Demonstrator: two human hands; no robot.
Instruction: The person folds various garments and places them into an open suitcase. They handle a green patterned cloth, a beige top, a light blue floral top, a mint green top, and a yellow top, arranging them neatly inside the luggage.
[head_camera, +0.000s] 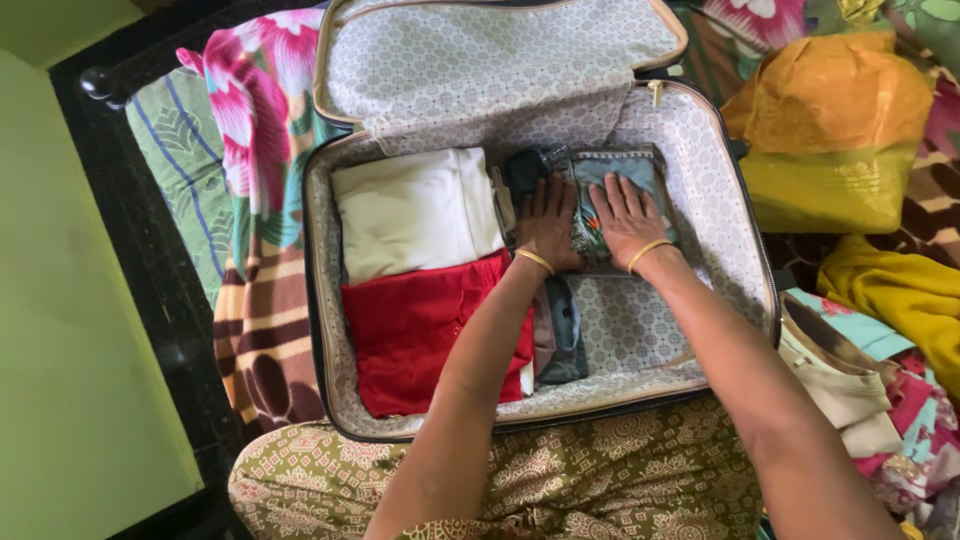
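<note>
An open suitcase (725, 190) with a pale patterned lining lies in front of me. Both my hands press flat on a folded teal patterned garment (622, 166) in its upper middle. My left hand (549, 222) rests on the garment's left part, fingers spread, next to a dark folded cloth (522, 168). My right hand (627, 217) lies flat on the right part. Each wrist wears a gold bangle. A folded white garment (415, 210) and a folded red garment (420, 330) fill the left side of the case.
The lid (480, 55) stands open at the back. An orange-and-yellow folded cloth (835, 130) lies at the right, with a mustard cloth (900, 300) and more loose clothes below it. A floral blanket (255, 130) lies left. A green wall (70, 330) runs along the left.
</note>
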